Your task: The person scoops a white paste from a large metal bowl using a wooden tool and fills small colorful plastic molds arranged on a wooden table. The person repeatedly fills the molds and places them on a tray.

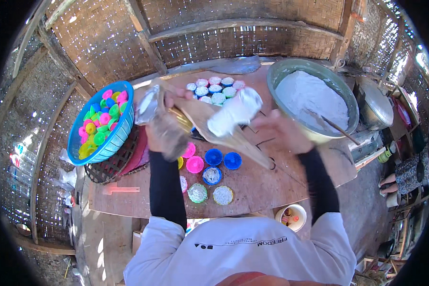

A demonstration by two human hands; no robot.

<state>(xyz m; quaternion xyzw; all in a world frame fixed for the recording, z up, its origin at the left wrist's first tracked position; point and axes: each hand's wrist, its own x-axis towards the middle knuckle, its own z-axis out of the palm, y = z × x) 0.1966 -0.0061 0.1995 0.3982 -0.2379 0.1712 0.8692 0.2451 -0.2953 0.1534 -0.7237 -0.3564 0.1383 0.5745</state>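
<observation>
From my remote station I see the left hand (161, 129), fingers clamped on the brown board (199, 117), cannot tell whether the right hand (286, 131) grips the white cylinder (236, 112) above the middle of the table (271, 190), and judge that a steady board best spares the cups (223, 195) near the front edge.

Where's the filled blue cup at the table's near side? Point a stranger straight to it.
Start at the brown table, with the big white-filled bowl on its far right. Go to the cup cluster near its front edge. There, it is the one blue cup with pale filling; its two blue neighbours look empty.
</observation>
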